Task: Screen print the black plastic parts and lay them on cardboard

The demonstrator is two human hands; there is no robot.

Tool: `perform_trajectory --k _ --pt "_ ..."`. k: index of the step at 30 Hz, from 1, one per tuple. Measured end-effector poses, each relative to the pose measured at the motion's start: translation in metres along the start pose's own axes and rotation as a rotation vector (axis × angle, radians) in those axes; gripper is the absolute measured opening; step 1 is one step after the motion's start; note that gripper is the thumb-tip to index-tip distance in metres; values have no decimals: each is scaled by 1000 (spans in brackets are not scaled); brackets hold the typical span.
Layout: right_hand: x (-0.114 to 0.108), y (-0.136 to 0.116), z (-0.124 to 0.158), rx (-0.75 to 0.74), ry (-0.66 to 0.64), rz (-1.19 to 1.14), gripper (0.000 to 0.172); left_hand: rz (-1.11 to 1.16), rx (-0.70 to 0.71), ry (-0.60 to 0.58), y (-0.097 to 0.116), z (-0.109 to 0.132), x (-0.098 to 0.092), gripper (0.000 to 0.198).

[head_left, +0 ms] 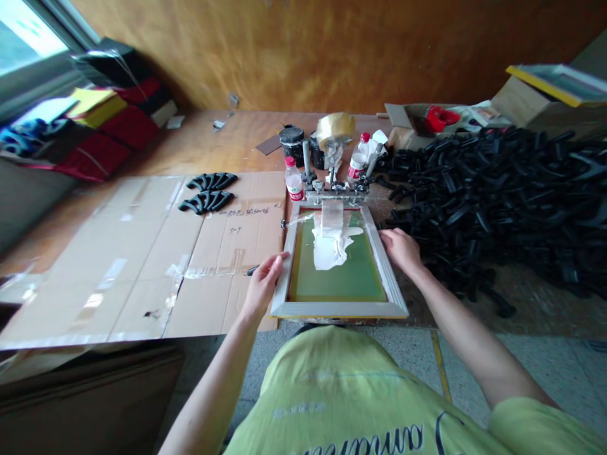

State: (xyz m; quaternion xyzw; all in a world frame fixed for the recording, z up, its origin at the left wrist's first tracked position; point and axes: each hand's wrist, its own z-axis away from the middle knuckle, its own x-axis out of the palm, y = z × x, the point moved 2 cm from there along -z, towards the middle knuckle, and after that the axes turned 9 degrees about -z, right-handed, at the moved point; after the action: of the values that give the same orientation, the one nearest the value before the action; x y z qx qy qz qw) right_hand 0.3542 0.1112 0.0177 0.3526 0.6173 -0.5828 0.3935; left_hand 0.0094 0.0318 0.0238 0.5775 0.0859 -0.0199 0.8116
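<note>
Aluminium-framed green mesh screen (351,278): left hand (263,281) and right hand (402,249) fingers are clasping it. Heaped black plastic parts (497,183) are, seemingly, mostly waiting.

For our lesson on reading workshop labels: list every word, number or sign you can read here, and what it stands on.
Nothing reads clearly.
Cardboard sheet: pen scribbles, too small to read.
Bottles: red labels, blurred.
Shirt: dark cursive lettering, upside down and cut off, unreadable; a paler small line, blurred.
Printing frame: no writing visible.
</note>
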Motion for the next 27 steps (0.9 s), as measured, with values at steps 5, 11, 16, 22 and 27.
perform_trajectory --k 5,11,16,22,27 --pt "-5 -66 -37 -344 145 8 54 -91 -104 11 -69 -16 12 79" --pt "44 -107 -27 -423 -197 171 14 -171 -63 22 -90 -28 16 61" --pt "53 -91 21 -635 -338 194 25 -206 -29 -19 -98 -30 15 60" --pt "42 -91 17 -697 -377 130 14 -219 -28 -5 -101 -31 14 59" --pt "57 -86 31 -710 -283 89 26 -139 -58 20 -99 -28 14 57"
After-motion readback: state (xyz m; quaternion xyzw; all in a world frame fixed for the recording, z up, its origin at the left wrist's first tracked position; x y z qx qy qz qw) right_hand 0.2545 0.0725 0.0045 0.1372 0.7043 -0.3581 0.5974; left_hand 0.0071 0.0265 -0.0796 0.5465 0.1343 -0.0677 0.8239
